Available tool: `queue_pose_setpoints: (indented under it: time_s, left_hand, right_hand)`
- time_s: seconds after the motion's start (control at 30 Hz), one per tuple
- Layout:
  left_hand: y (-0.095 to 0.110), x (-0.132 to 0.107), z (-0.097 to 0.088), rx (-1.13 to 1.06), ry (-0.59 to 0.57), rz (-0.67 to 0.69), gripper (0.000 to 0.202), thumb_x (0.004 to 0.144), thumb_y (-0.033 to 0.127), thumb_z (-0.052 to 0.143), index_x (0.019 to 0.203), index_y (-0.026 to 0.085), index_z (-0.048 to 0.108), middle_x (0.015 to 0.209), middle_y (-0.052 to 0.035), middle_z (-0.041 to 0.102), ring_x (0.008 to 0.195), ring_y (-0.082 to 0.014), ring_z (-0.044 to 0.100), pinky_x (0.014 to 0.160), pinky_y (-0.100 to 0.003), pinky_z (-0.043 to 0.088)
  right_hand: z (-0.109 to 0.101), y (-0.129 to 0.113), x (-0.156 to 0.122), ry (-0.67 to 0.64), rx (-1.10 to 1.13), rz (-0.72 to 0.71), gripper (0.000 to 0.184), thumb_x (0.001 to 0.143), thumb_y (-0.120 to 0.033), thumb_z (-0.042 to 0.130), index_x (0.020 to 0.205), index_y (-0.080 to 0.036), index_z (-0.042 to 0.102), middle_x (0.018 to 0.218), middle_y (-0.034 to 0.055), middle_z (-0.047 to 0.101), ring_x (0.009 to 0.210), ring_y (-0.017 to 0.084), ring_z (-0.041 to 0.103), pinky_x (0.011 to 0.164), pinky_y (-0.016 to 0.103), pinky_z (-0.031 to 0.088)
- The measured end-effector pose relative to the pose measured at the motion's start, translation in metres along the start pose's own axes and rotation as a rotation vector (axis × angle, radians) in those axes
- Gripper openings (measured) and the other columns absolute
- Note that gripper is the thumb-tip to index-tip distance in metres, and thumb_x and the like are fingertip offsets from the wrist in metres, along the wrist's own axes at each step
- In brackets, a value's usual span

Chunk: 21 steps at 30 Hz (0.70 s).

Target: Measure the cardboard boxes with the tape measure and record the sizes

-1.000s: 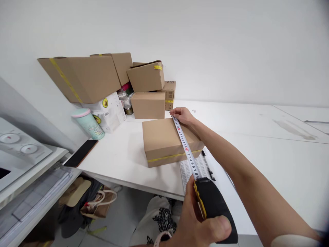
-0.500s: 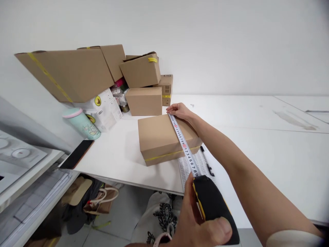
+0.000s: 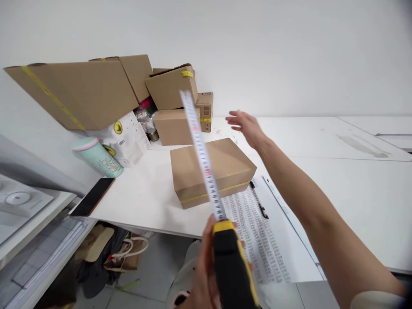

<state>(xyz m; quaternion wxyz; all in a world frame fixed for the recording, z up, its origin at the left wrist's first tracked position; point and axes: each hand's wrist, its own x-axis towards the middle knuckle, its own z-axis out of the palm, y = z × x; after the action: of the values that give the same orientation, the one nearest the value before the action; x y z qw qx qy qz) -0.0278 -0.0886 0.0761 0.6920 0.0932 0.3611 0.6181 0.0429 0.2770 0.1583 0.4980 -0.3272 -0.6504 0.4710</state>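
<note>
In my left hand [image 3: 206,266] is a black and yellow tape measure [image 3: 230,257], close to the camera at the bottom. Its metal blade sticks out, pointing up and away over a closed cardboard box [image 3: 231,156], with the free end in the air and blurred. Yellow tape runs along the box's near side. My right hand [image 3: 246,124] hovers beyond the box's far right corner, fingers apart and holding nothing. Partly under the box lies a printed sheet [image 3: 257,240] with a black pen [image 3: 262,208] on it.
Stacked cardboard boxes [image 3: 172,88] stand at the back left against the wall. Near them are a white box with avocado pictures [image 3: 131,139], a mint tumbler [image 3: 98,156] and a dark phone-like slab [image 3: 93,197]. Bags [image 3: 127,253] sit below the table's front edge.
The tape's free end has come off the box's far edge and swung up and left. My right hand has let go of it and opened. My left hand has turned the tape measure upward.
</note>
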Motion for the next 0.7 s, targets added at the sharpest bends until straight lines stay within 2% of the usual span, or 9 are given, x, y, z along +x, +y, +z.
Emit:
queue_pose_setpoints:
  time_s: [0.07, 0.13, 0.2, 0.23, 0.3, 0.37, 0.47, 0.6, 0.7]
  left_hand:
    - [0.013, -0.002, -0.021, -0.016, 0.109, 0.121, 0.081, 0.075, 0.048, 0.079, 0.147, 0.035, 0.044, 0.098, -0.0076, 0.072, 0.078, -0.0251, 0.072, 0.064, -0.033, 0.059]
    - [0.027, -0.003, -0.042, 0.059, 0.144, 0.313, 0.098, 0.063, 0.037, 0.089, 0.148, 0.042, 0.040, 0.114, -0.0070, 0.071, 0.092, -0.0282, 0.071, 0.076, -0.038, 0.060]
    - [0.039, -0.001, -0.061, 0.186, 0.126, 0.460, 0.108, 0.056, 0.028, 0.092, 0.148, 0.043, 0.039, 0.130, -0.0078, 0.064, 0.109, -0.0331, 0.066, 0.092, -0.045, 0.056]
    - [0.045, 0.002, -0.069, 0.241, 0.109, 0.501, 0.104, 0.058, 0.030, 0.091, 0.148, 0.041, 0.040, 0.134, -0.0090, 0.061, 0.116, -0.0357, 0.063, 0.096, -0.048, 0.054]
    - [0.054, 0.010, -0.082, 0.287, 0.069, 0.494, 0.091, 0.065, 0.039, 0.085, 0.146, 0.037, 0.044, 0.136, -0.0108, 0.060, 0.121, -0.0396, 0.059, 0.096, -0.054, 0.053]
    - [0.065, 0.018, -0.089, 0.290, 0.016, 0.454, 0.085, 0.067, 0.047, 0.081, 0.144, 0.034, 0.047, 0.136, -0.0120, 0.060, 0.122, -0.0427, 0.058, 0.094, -0.058, 0.054]
    - [0.088, 0.025, -0.084, 0.311, -0.033, 0.497, 0.086, 0.063, 0.048, 0.082, 0.142, 0.031, 0.051, 0.136, -0.0131, 0.060, 0.119, -0.0445, 0.059, 0.091, -0.061, 0.055]
    - [0.132, 0.033, -0.058, 0.322, -0.095, 0.620, 0.085, 0.055, 0.045, 0.087, 0.133, 0.028, 0.059, 0.133, -0.0134, 0.062, 0.107, -0.0439, 0.065, 0.081, -0.062, 0.059]
    - [0.166, 0.047, -0.035, 0.307, -0.115, 0.671, 0.072, 0.053, 0.042, 0.087, 0.119, 0.024, 0.066, 0.119, -0.0125, 0.068, 0.096, -0.0397, 0.069, 0.072, -0.056, 0.062]
  right_hand:
    - [-0.028, 0.004, -0.022, 0.126, -0.056, 0.047, 0.037, 0.091, -0.049, 0.056, 0.109, -0.019, 0.066, 0.116, 0.0126, 0.071, 0.108, 0.021, 0.066, 0.097, 0.040, 0.052]
    - [-0.052, 0.016, -0.056, 0.178, -0.121, 0.152, 0.031, 0.091, -0.041, 0.057, 0.105, -0.017, 0.069, 0.113, 0.0146, 0.073, 0.104, 0.023, 0.068, 0.096, 0.042, 0.053]
    - [-0.068, 0.032, -0.094, 0.150, -0.163, 0.279, 0.024, 0.086, -0.029, 0.059, 0.103, -0.016, 0.070, 0.112, 0.0159, 0.073, 0.105, 0.025, 0.069, 0.096, 0.046, 0.053]
    - [-0.072, 0.038, -0.111, 0.115, -0.189, 0.349, 0.024, 0.081, -0.024, 0.060, 0.101, -0.017, 0.072, 0.111, 0.0161, 0.074, 0.105, 0.027, 0.069, 0.097, 0.047, 0.053]
    - [-0.074, 0.044, -0.138, -0.061, -0.182, 0.417, 0.034, 0.075, -0.018, 0.061, 0.106, -0.020, 0.072, 0.115, 0.0137, 0.073, 0.110, 0.028, 0.067, 0.100, 0.049, 0.052]
    - [-0.071, 0.038, -0.153, -0.253, -0.133, 0.407, 0.044, 0.074, -0.017, 0.061, 0.116, -0.023, 0.070, 0.121, 0.0105, 0.072, 0.116, 0.028, 0.064, 0.102, 0.047, 0.050]
    - [-0.064, 0.009, -0.153, -0.351, -0.119, 0.317, 0.048, 0.081, -0.027, 0.063, 0.129, -0.026, 0.064, 0.130, 0.0094, 0.067, 0.121, 0.028, 0.060, 0.099, 0.045, 0.052]
    - [-0.050, -0.030, -0.127, -0.230, -0.207, 0.222, 0.057, 0.083, -0.039, 0.069, 0.137, -0.025, 0.058, 0.129, 0.0135, 0.065, 0.114, 0.030, 0.062, 0.089, 0.045, 0.056]
    - [-0.035, -0.037, -0.102, -0.142, -0.318, 0.216, 0.067, 0.081, -0.046, 0.071, 0.141, -0.023, 0.052, 0.127, 0.0157, 0.064, 0.103, 0.029, 0.064, 0.080, 0.041, 0.058]
